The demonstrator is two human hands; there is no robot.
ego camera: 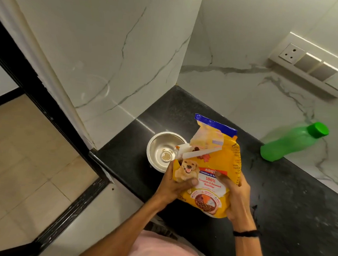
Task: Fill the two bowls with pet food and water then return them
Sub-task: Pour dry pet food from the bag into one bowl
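1. A yellow pet food bag [211,170] is held upright above a black stone counter [298,195], leaned a little to the left, with a dog pictured on its front.
2. The bag's lower left edge is gripped by the left hand [175,184], with the thumb pressed across the front of the bag.
3. The bag's right side is clasped by the right hand [235,195], with the fingers curled round its edge. A black band [245,233] is worn on that wrist.
4. The bag's blue top is torn open, and its opened corner is seen just over the right rim of a steel bowl [159,147].
5. The bowl is set on the counter to the left of the bag, close to the marble wall corner. A small heap of kibble [166,156] is seen at its bottom.
6. A green bottle [289,144] with its green cap on is leaned against the right wall, well apart from the bag.
7. A switch panel [306,63] is mounted on the wall above the bottle.
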